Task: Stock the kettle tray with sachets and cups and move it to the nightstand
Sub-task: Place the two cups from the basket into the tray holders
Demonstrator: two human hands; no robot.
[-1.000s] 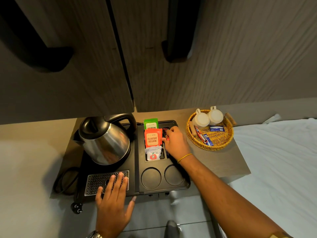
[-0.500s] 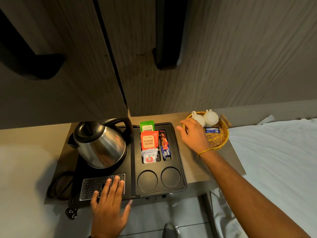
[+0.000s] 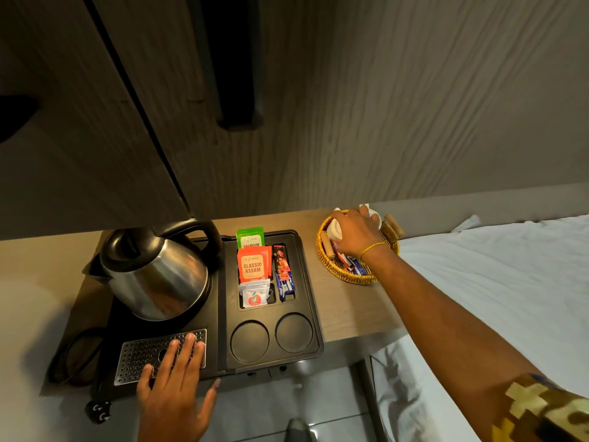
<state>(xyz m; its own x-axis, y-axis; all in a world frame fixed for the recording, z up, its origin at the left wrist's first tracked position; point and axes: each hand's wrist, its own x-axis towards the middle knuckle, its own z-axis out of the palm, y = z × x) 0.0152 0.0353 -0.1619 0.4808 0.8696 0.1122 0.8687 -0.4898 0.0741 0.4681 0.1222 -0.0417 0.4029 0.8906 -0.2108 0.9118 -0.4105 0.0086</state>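
A: Where is the kettle tray sitting?

B: It is lying flat on the wooden shelf, and I am placing everything else from it. The steel kettle is standing on its left half. The sachets are standing in its upper right compartment, with the stick packets lying in the narrow slot beside them. The two round cup wells at its near right are showing bare.

A: And the hands?

B: The left hand is lying flat on the tray's near left edge, fingers spread apart, fingertips touching the perforated drip grate, gripping nothing. The right hand is reaching into the wicker basket, which is sitting apart from the tray on its right. It is curling over a white cup; whether it is clamping it, I cannot tell.

A: Anything else there?

B: A second white cup is peeking from behind that hand, and more packets are lying in the basket under the wrist.
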